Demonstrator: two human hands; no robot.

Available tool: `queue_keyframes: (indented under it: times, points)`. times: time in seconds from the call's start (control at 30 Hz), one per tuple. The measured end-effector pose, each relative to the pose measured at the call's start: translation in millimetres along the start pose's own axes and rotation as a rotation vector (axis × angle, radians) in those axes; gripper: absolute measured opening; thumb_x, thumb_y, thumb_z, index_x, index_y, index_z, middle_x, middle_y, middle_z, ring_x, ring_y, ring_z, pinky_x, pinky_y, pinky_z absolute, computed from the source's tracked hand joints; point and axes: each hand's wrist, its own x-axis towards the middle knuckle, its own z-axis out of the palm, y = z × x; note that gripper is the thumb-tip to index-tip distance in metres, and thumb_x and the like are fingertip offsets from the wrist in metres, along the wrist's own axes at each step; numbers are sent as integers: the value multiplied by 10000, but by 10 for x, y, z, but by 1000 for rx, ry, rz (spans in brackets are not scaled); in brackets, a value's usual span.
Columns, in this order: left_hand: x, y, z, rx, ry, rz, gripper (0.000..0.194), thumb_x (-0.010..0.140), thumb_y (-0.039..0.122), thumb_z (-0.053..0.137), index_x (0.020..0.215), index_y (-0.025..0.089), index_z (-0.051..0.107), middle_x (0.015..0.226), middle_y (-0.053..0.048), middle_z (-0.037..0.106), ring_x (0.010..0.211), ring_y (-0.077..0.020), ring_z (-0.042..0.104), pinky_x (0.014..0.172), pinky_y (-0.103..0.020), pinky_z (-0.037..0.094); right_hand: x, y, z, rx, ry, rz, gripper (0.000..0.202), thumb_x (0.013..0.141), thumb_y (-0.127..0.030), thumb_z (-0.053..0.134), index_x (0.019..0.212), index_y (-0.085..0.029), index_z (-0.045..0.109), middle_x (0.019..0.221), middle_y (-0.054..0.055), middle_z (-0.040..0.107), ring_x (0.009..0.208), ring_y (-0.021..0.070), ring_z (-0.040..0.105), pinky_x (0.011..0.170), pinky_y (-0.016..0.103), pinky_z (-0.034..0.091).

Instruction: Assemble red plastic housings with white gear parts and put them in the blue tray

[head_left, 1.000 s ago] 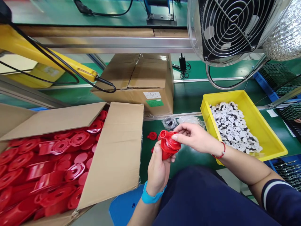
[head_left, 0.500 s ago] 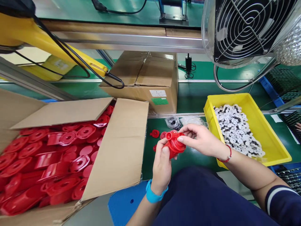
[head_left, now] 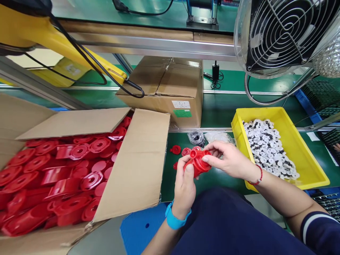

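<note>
A red plastic housing (head_left: 198, 163) with a short round spout is held up in front of me, above the green bench. My left hand (head_left: 185, 184) is wrapped round its left side, thumb lying along the front. From the right, my right hand (head_left: 225, 157) grips the same housing near its top, thumb and fingers closed at the edge. Whether a smaller part sits under those right fingertips is hidden. Just behind the hands lie several small red round parts (head_left: 175, 149) and clear plastic bags (head_left: 196, 136), one with dark pieces inside.
An open carton (head_left: 143, 159) full of red housings (head_left: 63, 177) stands at left. A yellow bin (head_left: 310, 163) holding white round pieces (head_left: 268, 145) is at right. Behind are a closed carton (head_left: 180, 81) and an overhead fan (head_left: 281, 35). A person's hand (head_left: 336, 147) shows at far right.
The view has shifted slightly, so the scene sits a little further right. Both hands keep their hold on the red housing, with hardly any change in grip.
</note>
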Motion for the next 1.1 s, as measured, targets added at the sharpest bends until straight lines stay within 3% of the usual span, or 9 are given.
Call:
queue_keyframes:
  times: [0.27, 0.57, 0.9, 1.1]
  points:
    - [1, 32, 35, 58, 61, -18, 481, 873, 587, 375, 1097, 166, 444, 931, -53, 509, 651, -93, 432, 568, -220, 421, -10, 43, 48, 10, -13, 45, 289, 808, -406, 542, 886, -127, 556, 723, 6, 563, 612, 67, 480, 563, 199, 391]
    - [14, 46, 28, 46, 29, 1, 466, 878, 572, 378, 1089, 162, 445, 865, -40, 491, 639, -92, 419, 570, -220, 415, -21, 64, 15, -120, 9, -137, 276, 880, -360, 468, 1026, -160, 590, 964, 32, 598, 800, 89, 530, 712, 220, 415]
    - [10, 52, 18, 117, 38, 11, 464, 871, 583, 380, 1077, 175, 459, 865, -37, 492, 627, -90, 437, 565, -216, 419, -60, 62, 12, -170, 29, -115, 302, 867, -397, 501, 1041, -171, 601, 954, 31, 594, 762, 81, 524, 706, 222, 422]
    - [13, 122, 35, 149, 33, 22, 493, 864, 596, 378, 1069, 155, 457, 893, -64, 528, 624, -98, 450, 550, -218, 408, -24, 114, -31, 52, -51, -57, 348, 843, -418, 531, 1055, -152, 604, 966, 53, 609, 748, 88, 536, 673, 219, 443]
